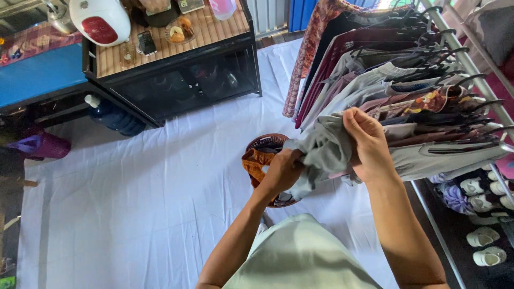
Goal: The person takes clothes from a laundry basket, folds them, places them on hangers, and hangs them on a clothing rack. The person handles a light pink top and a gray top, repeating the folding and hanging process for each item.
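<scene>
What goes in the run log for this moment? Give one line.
left hand: grips grey garment | right hand: grips same garment | below: basket with orange cloth | right: clothes rack

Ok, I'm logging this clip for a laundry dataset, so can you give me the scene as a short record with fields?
Left hand: grips the lower part of a crumpled grey cloth garment
Right hand: clutches the same garment higher up
Below hands: round brown woven basket holding an orange cloth
Right side: metal clothes rail with garments on dark hangers
Floor: white sheet
Far side: black cabinet with a wooden slatted top
</scene>
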